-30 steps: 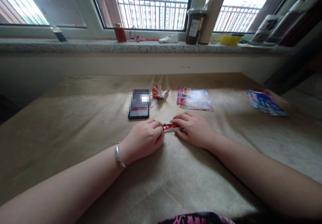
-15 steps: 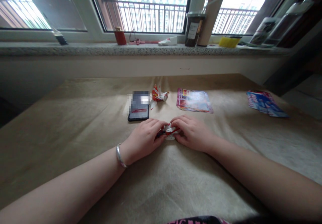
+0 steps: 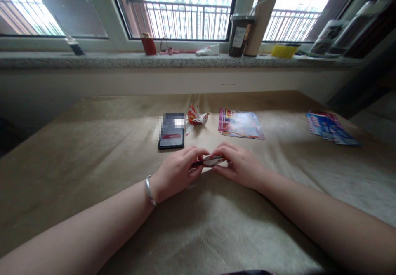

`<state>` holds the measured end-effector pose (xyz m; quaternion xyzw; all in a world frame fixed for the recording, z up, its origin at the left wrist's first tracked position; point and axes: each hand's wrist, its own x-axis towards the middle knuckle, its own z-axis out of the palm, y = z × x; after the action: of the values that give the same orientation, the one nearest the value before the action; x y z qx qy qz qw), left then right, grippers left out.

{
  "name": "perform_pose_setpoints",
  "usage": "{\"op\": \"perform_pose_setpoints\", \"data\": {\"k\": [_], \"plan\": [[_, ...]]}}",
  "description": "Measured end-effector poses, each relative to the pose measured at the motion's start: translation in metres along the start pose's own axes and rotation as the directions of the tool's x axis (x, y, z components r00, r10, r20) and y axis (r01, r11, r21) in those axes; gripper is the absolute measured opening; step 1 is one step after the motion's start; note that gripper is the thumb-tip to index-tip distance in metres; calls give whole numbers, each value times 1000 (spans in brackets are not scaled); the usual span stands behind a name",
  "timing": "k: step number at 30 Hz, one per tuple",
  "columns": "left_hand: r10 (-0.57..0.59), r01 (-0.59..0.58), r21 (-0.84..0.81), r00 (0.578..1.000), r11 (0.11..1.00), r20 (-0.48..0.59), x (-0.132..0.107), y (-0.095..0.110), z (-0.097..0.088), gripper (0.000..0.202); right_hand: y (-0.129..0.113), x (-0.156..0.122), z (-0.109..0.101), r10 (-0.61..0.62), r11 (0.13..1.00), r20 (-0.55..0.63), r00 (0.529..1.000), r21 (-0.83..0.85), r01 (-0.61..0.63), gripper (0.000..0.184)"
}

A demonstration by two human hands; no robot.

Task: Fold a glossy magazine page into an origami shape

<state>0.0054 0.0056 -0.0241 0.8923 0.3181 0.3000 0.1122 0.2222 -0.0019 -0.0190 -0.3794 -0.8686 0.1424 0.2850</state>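
A small folded piece of red-and-white printed paper [image 3: 210, 161] is held flat just above the beige cloth-covered table [image 3: 93, 151]. My left hand [image 3: 176, 172], with a silver bracelet on its wrist, pinches the paper's left end. My right hand [image 3: 239, 163] pinches its right end, fingers curled over it. Most of the paper is hidden between my fingers.
A black phone [image 3: 172, 130] lies just beyond my hands, a crumpled folded paper shape [image 3: 196, 116] beside it. A stack of colourful sheets [image 3: 239, 123] lies to the right, blue sheets [image 3: 331, 127] farther right. The windowsill [image 3: 93, 58] carries a red lighter, a jar and a yellow box.
The paper between my hands has gone from bunched up on the cloth to flattened and edge-on, lifted slightly. Both hands stayed in place, fingers shifting on it.
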Motion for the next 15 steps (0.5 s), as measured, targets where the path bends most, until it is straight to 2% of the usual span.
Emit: {"op": "perform_pose_setpoints", "data": {"k": [4, 8, 12, 15], "plan": [[74, -73, 25, 996, 997, -50, 3, 4, -3, 21, 1, -1, 0, -106, 990, -59, 993, -97, 99, 5], [148, -141, 96, 986, 985, -79, 5, 6, -5, 11, 1, 0, -1, -219, 945, -64, 974, -261, 195, 8], [157, -157, 87, 988, 984, 1, 4, 5, -4, 14, 3, 3, -1, -263, 901, -24, 964, -363, 237, 11], [149, -152, 54, 988, 987, 50, 3, 4, -4, 11, 6, 6, 1, -266, 900, -21, 964, -363, 241, 12]]}}
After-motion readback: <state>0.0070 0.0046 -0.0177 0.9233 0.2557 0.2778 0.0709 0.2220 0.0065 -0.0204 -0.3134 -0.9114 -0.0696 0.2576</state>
